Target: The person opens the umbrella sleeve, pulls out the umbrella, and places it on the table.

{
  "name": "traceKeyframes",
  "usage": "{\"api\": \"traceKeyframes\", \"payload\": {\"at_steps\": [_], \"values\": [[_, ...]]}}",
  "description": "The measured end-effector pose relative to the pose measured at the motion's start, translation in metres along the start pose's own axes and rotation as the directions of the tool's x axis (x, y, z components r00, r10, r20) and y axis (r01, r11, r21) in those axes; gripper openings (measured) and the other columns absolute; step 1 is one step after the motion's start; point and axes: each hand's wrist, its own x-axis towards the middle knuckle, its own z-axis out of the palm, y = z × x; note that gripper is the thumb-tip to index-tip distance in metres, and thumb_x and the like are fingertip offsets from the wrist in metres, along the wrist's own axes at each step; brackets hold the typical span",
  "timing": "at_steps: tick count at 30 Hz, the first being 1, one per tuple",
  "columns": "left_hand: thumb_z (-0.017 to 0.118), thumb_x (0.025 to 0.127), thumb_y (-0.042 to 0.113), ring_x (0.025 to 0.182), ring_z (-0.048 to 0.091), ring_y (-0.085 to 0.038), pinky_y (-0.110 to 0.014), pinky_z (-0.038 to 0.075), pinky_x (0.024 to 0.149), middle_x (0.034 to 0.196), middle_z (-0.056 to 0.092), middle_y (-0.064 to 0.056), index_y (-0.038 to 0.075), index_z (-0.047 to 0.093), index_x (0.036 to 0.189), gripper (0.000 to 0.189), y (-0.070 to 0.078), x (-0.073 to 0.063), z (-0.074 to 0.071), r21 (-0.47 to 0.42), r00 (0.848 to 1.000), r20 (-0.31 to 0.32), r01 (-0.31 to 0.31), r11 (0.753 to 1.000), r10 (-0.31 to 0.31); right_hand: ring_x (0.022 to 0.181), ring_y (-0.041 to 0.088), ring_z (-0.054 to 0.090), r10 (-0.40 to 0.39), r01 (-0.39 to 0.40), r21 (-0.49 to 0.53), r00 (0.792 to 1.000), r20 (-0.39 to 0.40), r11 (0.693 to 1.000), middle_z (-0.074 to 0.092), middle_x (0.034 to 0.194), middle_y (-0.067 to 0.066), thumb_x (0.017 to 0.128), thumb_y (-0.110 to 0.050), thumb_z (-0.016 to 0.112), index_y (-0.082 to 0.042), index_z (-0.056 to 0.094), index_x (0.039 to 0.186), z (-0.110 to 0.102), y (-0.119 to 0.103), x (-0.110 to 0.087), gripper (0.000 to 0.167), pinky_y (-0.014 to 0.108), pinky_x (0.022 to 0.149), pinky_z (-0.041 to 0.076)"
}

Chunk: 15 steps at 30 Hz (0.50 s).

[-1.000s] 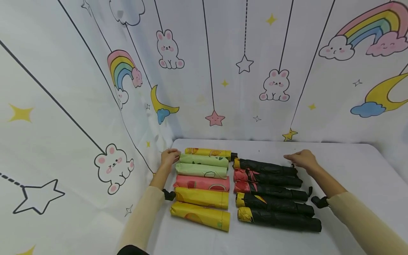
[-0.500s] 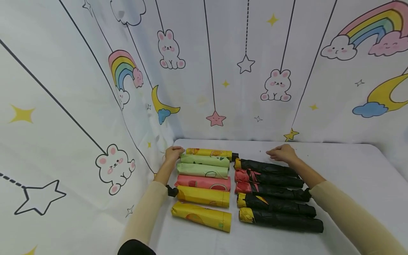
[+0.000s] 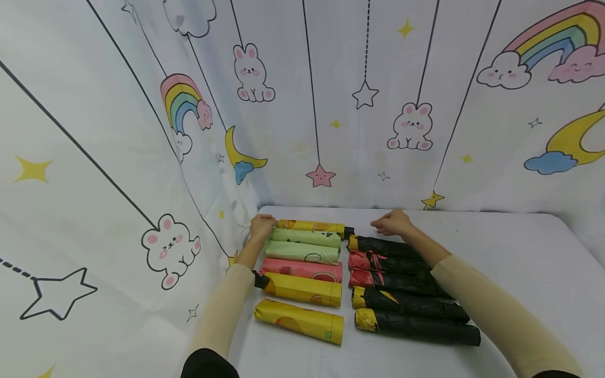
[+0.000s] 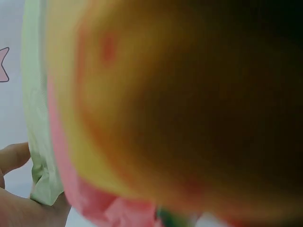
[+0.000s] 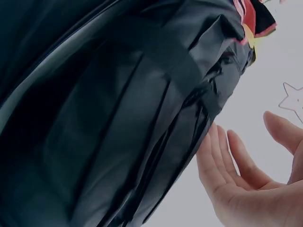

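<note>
Two columns of folded umbrellas lie on the white table. My left hand (image 3: 262,227) is at the left end of the far yellow umbrella (image 3: 309,226), fingertips right at its end; a black handle (image 3: 348,232) sticks out on the right. In the left wrist view the thumb (image 4: 15,158) shows beside a light green umbrella (image 4: 40,109), which hides the other fingers. My right hand (image 3: 393,223) hovers behind the far black umbrella (image 3: 383,245), fingers pointing left towards that handle. The right wrist view shows its fingers (image 5: 246,165) relaxed and holding nothing, beside black folded fabric.
Nearer in the left column lie green umbrellas (image 3: 302,253), a pink one (image 3: 302,270) and yellow ones (image 3: 298,321). The right column holds several black umbrellas (image 3: 420,326) with red or yellow ends. A white patterned curtain (image 3: 283,131) stands behind and at the left.
My right hand has moved left along the back of the table, towards the yellow umbrella's handle. My left hand has shifted slightly right to that umbrella's left end. The umbrellas lie as before.
</note>
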Motion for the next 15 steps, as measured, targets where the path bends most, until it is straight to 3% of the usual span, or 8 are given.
{"api": "traceKeyframes", "payload": {"at_steps": [7,11,15], "values": [[0.072,0.097,0.009,0.122,0.062,-0.034,-0.044,0.051,0.099,0.129,0.070,-0.019,-0.003,0.061,0.134,0.040,0.000,0.000,0.004,-0.053,1.000,-0.017,0.006,0.999,-0.007,0.098,0.031,0.077,0.033,-0.032,-0.036,0.999,0.011,0.999,0.075,0.113,0.024,0.098,-0.031,0.074,0.012,0.070,0.120,0.017,-0.007,0.016,0.049,0.038,0.081,0.063],[0.072,0.097,0.006,0.120,0.065,-0.035,-0.043,0.052,0.098,0.124,0.072,-0.019,-0.005,0.062,0.130,0.037,-0.002,-0.001,0.006,-0.077,0.999,-0.034,-0.022,0.997,0.019,0.092,0.026,0.077,0.077,-0.075,-0.035,0.994,0.074,0.997,0.076,0.112,0.022,0.096,-0.035,0.075,0.010,0.069,0.123,0.025,-0.010,0.024,0.053,0.042,0.086,0.062],[0.073,0.096,0.006,0.118,0.067,-0.034,-0.043,0.053,0.097,0.122,0.074,-0.018,-0.004,0.064,0.128,0.035,-0.004,0.000,0.007,-0.076,0.999,-0.043,-0.037,0.996,0.034,0.102,0.030,0.075,0.115,-0.112,-0.027,0.981,0.154,0.993,0.075,0.116,0.021,0.096,-0.036,0.074,0.010,0.065,0.131,0.030,-0.016,0.028,0.058,0.050,0.095,0.057]]}}
